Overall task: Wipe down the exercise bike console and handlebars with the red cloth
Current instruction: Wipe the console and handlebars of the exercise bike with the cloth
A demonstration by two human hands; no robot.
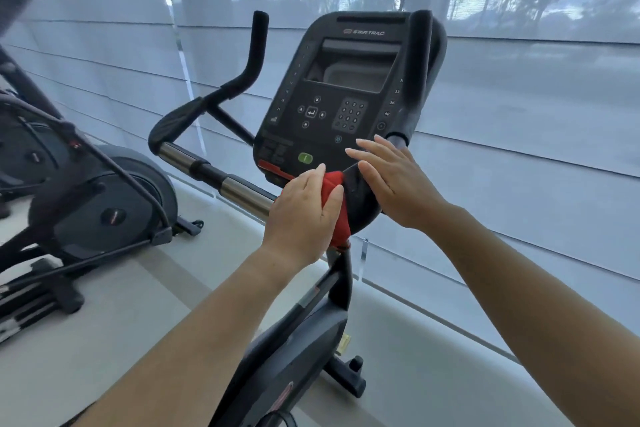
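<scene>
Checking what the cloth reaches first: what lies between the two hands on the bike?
In the head view, the red cloth under the left hand, then bare black console edge up to the right hand.

Two bare forearms and hands, no sleeves in view

The left hand (304,215) and the right hand (394,184) are both uncovered, with no gloves, and no rings show on the fingers (360,149) that face the camera. The wrists carry no watch, strap or bracelet. The fingernails are short to medium in length, rounded at the tips, with a pale, glossy, natural look and no coloured polish. Both forearms run bare from the wrist down to the bottom edge of the view, with no cuff anywhere along them. At the lower left corner, by the left arm, a small dark patch shows; whether it is clothing cannot be told.
</scene>
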